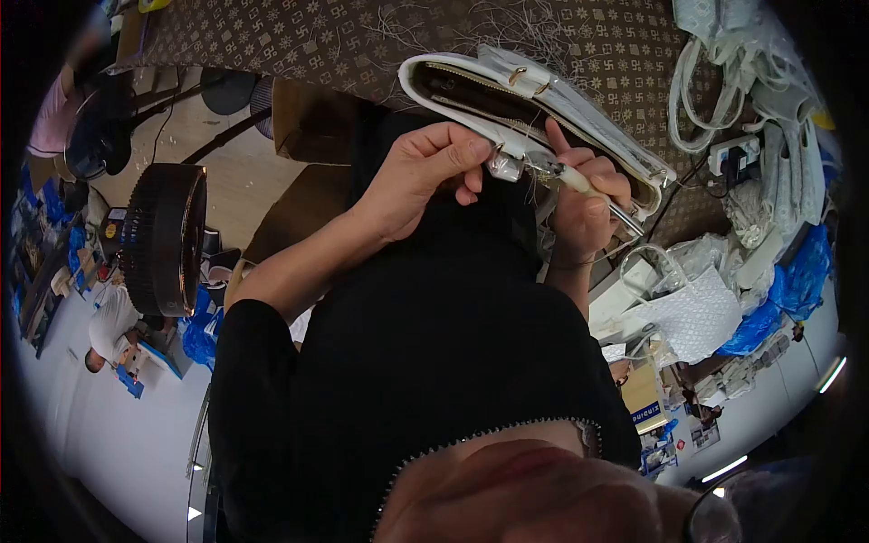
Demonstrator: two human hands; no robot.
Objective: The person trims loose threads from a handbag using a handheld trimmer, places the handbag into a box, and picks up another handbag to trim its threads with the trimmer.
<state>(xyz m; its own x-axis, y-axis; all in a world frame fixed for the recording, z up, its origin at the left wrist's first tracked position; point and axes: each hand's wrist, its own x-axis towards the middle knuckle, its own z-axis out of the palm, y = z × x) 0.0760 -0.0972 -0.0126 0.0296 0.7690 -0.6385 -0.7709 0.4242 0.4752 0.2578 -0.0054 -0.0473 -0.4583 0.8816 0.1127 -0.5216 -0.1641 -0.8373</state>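
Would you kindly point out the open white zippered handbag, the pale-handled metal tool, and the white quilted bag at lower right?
Open white zippered handbag (453,109): head view, near side wall.
Pale-handled metal tool (576,179): head view, on the handle.
White quilted bag (697,312): head view, middle of its quilted side.

wht bag (579,110), tilted, zip open

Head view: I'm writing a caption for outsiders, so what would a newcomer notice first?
Probably the open white handbag at top centre, with the left hand at its near edge and the right hand holding a pale-handled tool. Next, the big black ribbed round object at left, and loose threads scattered over the patterned cloth beyond the bag.
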